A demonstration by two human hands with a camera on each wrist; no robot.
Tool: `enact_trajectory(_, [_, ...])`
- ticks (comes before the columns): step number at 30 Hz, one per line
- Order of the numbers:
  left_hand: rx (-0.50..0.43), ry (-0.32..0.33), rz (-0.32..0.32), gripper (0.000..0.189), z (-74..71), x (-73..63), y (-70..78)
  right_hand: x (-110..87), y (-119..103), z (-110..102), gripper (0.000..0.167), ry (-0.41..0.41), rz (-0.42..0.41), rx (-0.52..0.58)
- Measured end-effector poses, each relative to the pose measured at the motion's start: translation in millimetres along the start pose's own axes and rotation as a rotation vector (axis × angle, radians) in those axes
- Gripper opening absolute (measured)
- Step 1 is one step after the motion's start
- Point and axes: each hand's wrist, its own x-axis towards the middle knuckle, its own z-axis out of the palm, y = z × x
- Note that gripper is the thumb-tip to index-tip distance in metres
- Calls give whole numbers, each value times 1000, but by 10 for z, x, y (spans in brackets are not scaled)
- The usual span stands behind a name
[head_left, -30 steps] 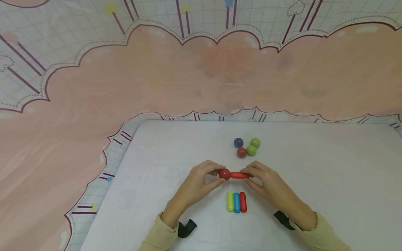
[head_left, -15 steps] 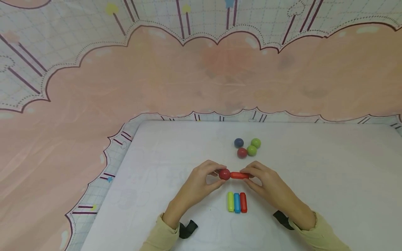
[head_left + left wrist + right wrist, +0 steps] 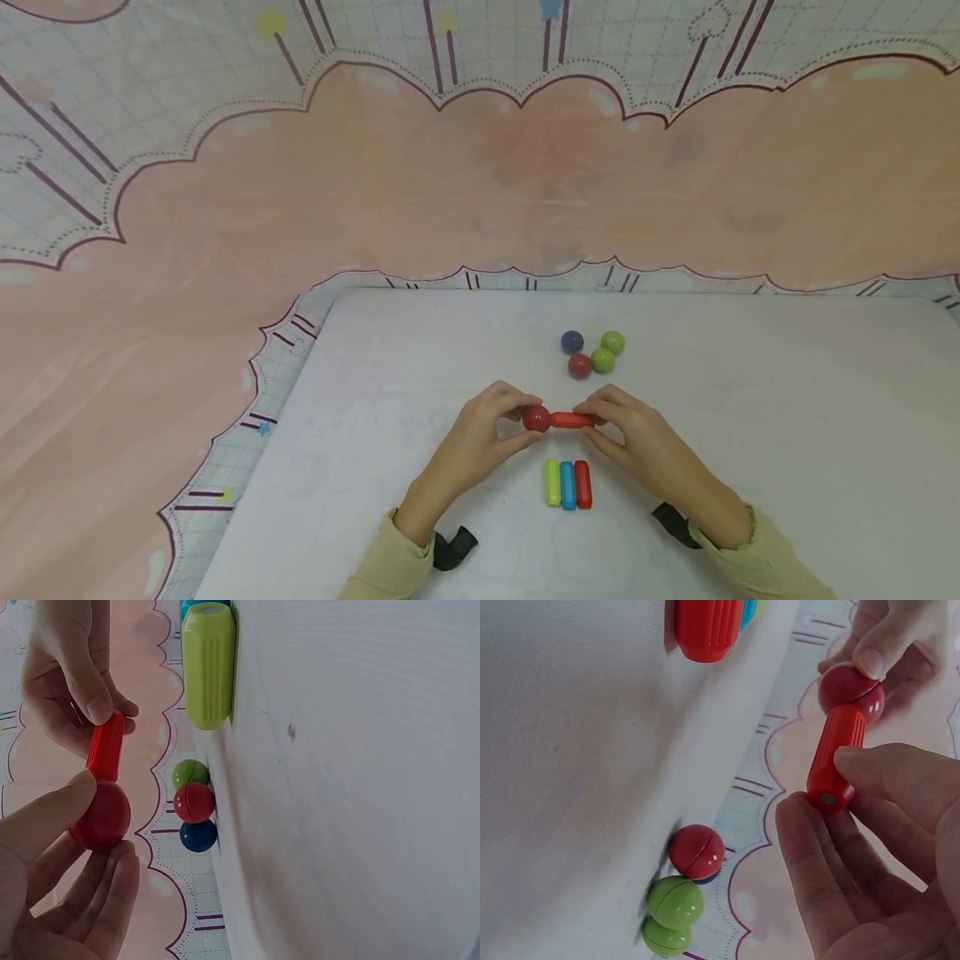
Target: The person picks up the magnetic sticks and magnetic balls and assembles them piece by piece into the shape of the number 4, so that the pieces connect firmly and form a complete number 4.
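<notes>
Between thumb and fingers my left hand (image 3: 480, 429) pinches a dark red ball (image 3: 536, 418). My right hand (image 3: 637, 429) pinches a bright red ribbed rod (image 3: 572, 420) near its right end. Ball and rod touch end to end, held above the white table. In the right wrist view, the rod's near end (image 3: 828, 799) shows a small grey disc. A seam runs round the ball (image 3: 850, 690) there. Below the hands lie a yellow-green rod (image 3: 552, 482), a blue rod (image 3: 568, 485) and another red rod (image 3: 583, 484), side by side.
Beyond the hands sit a blue ball (image 3: 572, 342), a second red ball (image 3: 580, 366) and two green balls (image 3: 603, 360), grouped on the white table (image 3: 390, 358). Black straps (image 3: 455, 548) hang at both wrists. A patterned cloth (image 3: 420, 192) lies past the table edge.
The left forearm and its strap have shifted very slightly right. Both hands keep their hold on the ball and rod, which stay joined in place.
</notes>
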Motion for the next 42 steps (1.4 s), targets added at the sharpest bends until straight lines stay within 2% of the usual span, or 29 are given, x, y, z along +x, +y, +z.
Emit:
enact_trajectory(15, [-7,0,-6,40,-3,2,-14,1,19,13,32,-8,4,4])
enact_trajectory(22, [16,10,-5,40,-13,-5,-55,-16,20,35,35,-21,39,0])
enact_trajectory(27, [-2,12,-13,40,-29,-4,-79,-24,27,34,35,-29,57,-6])
enact_trajectory(42, [37,16,-49,39,-51,-16,-177,75,88,18,38,-26,70,-49])
